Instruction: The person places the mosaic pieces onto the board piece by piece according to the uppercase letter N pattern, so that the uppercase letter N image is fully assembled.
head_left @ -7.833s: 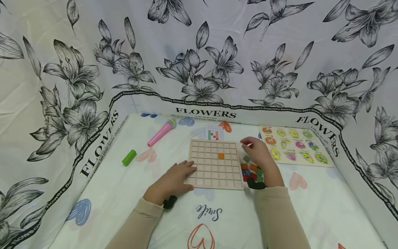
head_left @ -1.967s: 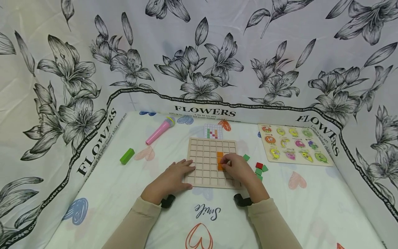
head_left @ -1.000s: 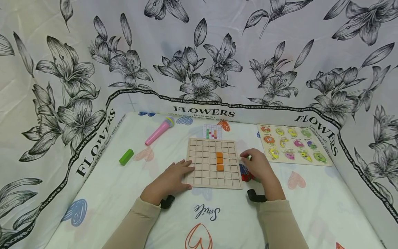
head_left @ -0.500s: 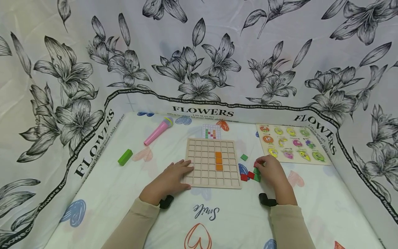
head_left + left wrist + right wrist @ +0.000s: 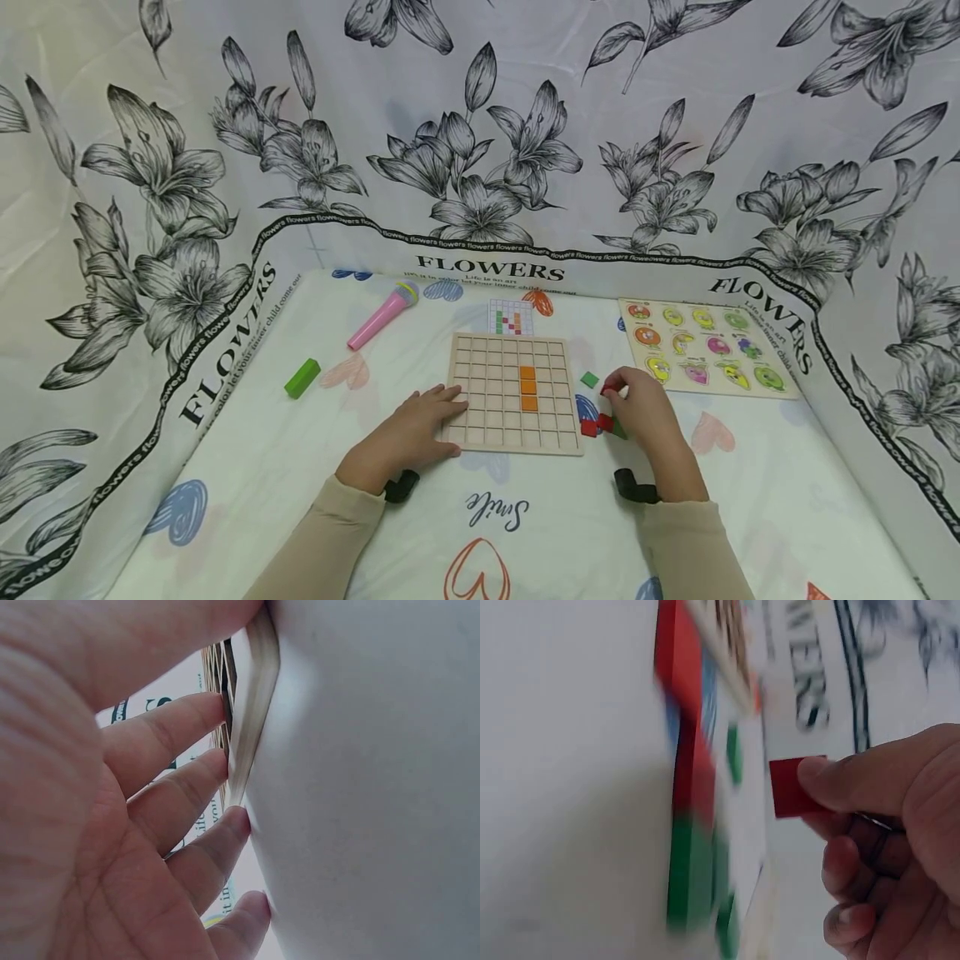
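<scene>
A wooden grid board [image 5: 487, 417] lies in the middle of the table, with three orange square tiles [image 5: 528, 387] in one column. My left hand [image 5: 408, 433] rests at the board's left edge, fingers spread; in the left wrist view its fingertips [image 5: 238, 819] touch the board's side. My right hand [image 5: 641, 408] is right of the board and pinches a red square tile [image 5: 787, 789] between thumb and finger. Below it lie red tiles [image 5: 588, 427] and green tiles [image 5: 690, 877], partly hidden by the hand in the head view. One green tile [image 5: 589, 379] lies apart, nearer the board.
A small pattern card [image 5: 510, 317] lies behind the board. A fruit picture board [image 5: 712, 346] is at the back right. On the left are a pink toy microphone [image 5: 382, 317] and a green block [image 5: 302, 379]. A flowered curtain [image 5: 480, 125] stands behind the table.
Two more orange tiles now sit under the first on the board. My right hand went back to the loose tiles, picked a red one and shifts slightly left with it. My left hand stays put.
</scene>
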`<state>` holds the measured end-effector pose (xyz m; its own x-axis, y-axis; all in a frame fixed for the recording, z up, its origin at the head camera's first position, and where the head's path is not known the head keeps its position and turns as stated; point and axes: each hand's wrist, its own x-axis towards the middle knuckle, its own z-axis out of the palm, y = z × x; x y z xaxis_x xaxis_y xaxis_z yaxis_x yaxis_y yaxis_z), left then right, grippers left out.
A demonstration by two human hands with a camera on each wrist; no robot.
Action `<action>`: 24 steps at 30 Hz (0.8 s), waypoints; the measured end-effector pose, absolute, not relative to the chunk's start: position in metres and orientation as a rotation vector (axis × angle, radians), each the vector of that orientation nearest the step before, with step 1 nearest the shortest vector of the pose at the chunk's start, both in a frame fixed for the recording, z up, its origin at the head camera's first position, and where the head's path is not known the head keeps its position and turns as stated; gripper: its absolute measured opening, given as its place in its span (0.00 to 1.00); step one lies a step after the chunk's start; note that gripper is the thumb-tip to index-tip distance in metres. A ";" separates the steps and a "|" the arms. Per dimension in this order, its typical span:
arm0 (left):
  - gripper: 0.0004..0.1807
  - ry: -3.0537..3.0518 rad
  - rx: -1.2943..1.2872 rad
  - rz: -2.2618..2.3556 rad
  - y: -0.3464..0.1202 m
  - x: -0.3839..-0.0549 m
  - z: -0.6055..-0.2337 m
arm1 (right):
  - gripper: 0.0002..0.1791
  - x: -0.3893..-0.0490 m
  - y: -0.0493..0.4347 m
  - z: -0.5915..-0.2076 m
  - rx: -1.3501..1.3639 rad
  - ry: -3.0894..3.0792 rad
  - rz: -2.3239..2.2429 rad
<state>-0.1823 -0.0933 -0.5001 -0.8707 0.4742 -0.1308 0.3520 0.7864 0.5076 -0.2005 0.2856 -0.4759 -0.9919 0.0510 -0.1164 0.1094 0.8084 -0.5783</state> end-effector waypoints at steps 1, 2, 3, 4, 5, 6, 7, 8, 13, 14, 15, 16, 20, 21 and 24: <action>0.40 2.727 0.638 0.703 -0.093 -0.182 -0.500 | 0.05 -0.199 0.275 -0.473 0.082 2.901 -0.954; 0.40 2.728 0.635 0.708 -0.094 -0.182 -0.499 | 0.05 -0.197 0.263 -0.471 0.030 2.901 -0.971; 0.40 2.729 0.631 0.711 -0.094 -0.182 -0.499 | 0.04 -0.196 0.252 -0.470 -0.019 2.889 -0.994; 0.40 2.730 0.628 0.711 -0.094 -0.182 -0.499 | 0.03 -0.194 0.241 -0.470 -0.072 2.868 -1.020; 0.40 2.730 0.627 0.710 -0.094 -0.182 -0.499 | 0.03 -0.194 0.231 -0.471 -0.110 2.847 -1.033; 0.40 2.730 0.627 0.712 -0.094 -0.182 -0.500 | 0.03 -0.193 0.222 -0.472 -0.133 2.825 -1.039; 0.40 2.732 0.628 0.712 -0.093 -0.182 -0.500 | 0.03 -0.193 0.215 -0.475 -0.153 2.812 -1.039; 0.40 2.732 0.631 0.712 -0.093 -0.182 -0.500 | 0.04 -0.192 0.210 -0.477 -0.171 2.806 -1.030; 0.40 2.727 0.638 0.727 -0.093 -0.181 -0.498 | 0.04 -0.190 0.197 -0.484 -0.228 2.813 -0.982; 0.40 2.726 0.637 0.728 -0.093 -0.181 -0.498 | 0.04 -0.190 0.197 -0.484 -0.242 2.820 -0.974; 0.40 2.725 0.637 0.730 -0.093 -0.181 -0.498 | 0.04 -0.190 0.196 -0.485 -0.248 2.825 -0.971; 0.40 2.726 0.635 0.729 -0.093 -0.181 -0.498 | 0.04 -0.190 0.195 -0.485 -0.250 2.825 -0.970; 0.40 2.728 0.634 0.715 -0.094 -0.181 -0.498 | 0.05 -0.190 0.194 -0.486 -0.263 2.831 -0.943; 0.40 2.728 0.636 0.715 -0.094 -0.181 -0.498 | 0.05 -0.190 0.193 -0.486 -0.262 2.826 -0.944; 0.40 2.724 0.638 0.721 -0.094 -0.181 -0.498 | 0.06 -0.189 0.193 -0.487 -0.268 2.818 -0.934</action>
